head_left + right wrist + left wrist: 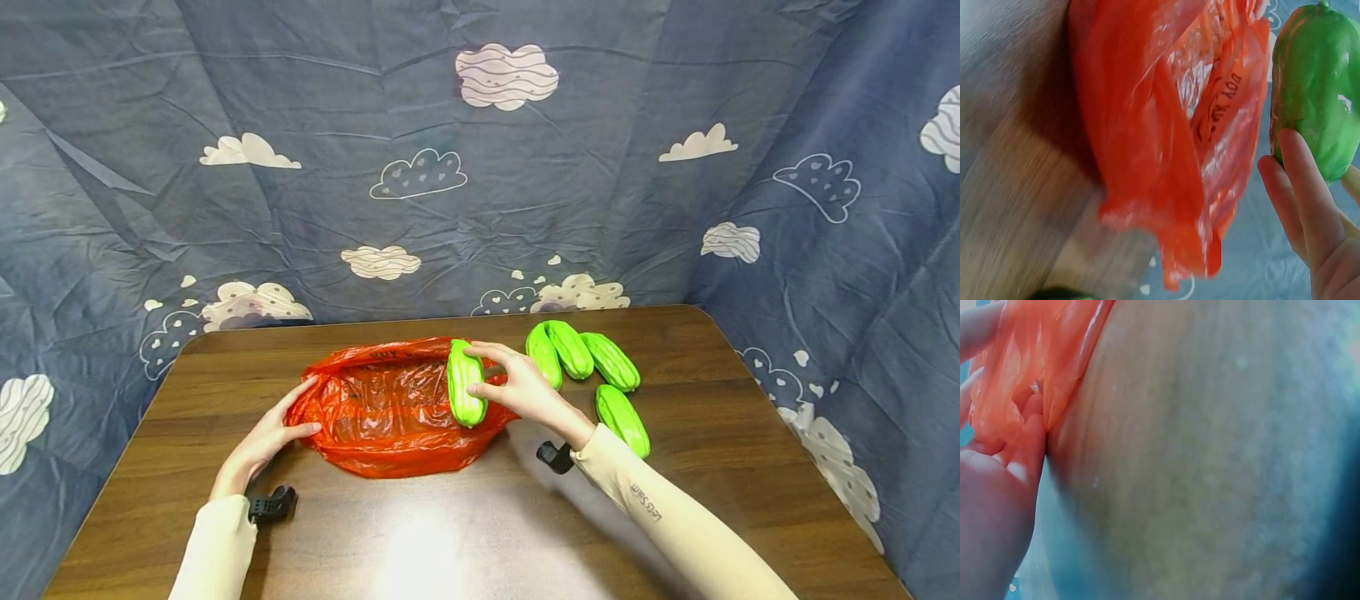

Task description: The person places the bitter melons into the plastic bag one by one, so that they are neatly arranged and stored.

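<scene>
An orange-red plastic bag (397, 446) with dark lettering lies on the wooden table, its mouth spread upward. At the bag's left end is my left hand (266, 433), thumb and fingers around the gathered plastic; the left wrist view shows the bag (1075, 344) between the fingers of that hand (997, 494). My right hand (525, 387) holds a light green, striped gourd (467, 387) over the bag's right end, thumb on one side and fingers on the other. In the right wrist view the gourd (1319, 81) shows a short stem nub, beside the bag (1135, 125).
To the right of the bag lie more green gourds: a group (570, 350) at the back and a single one (624, 421) nearer, partly behind the right forearm. A dark blue cloth (420, 108) with cloud prints hangs behind the wooden table (352, 533).
</scene>
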`<state>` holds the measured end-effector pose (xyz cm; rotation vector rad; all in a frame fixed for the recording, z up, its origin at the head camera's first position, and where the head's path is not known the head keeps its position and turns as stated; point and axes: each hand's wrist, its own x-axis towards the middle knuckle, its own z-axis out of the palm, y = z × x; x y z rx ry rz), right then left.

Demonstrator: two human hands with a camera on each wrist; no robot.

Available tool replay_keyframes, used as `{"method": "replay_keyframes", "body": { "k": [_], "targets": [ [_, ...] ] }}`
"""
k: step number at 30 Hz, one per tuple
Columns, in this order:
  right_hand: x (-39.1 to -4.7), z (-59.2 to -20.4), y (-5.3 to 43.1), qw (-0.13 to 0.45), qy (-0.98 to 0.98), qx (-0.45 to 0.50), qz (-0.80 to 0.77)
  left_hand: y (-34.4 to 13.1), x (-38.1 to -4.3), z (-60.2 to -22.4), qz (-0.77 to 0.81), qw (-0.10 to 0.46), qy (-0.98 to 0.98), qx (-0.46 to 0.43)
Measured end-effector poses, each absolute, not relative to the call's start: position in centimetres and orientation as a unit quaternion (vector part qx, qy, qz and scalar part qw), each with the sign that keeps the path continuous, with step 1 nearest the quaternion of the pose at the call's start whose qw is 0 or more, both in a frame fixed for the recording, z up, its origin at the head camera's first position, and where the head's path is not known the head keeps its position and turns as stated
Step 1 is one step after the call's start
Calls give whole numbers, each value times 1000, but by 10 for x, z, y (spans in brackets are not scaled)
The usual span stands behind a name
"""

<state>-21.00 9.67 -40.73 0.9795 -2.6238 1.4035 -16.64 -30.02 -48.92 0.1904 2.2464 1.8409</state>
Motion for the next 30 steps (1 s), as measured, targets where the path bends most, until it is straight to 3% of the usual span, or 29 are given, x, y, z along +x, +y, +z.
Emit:
{"method": "replay_keyframes", "body": {
  "k": [10, 30],
  "targets": [
    [-214, -418, 67, -28, -825, 324, 462, -298, -168, -488, 640, 118, 756, 70],
    [-216, -441, 8, -38, -837, 318, 445, -298, -166, -491, 640, 115, 757, 61]
  ]
}}
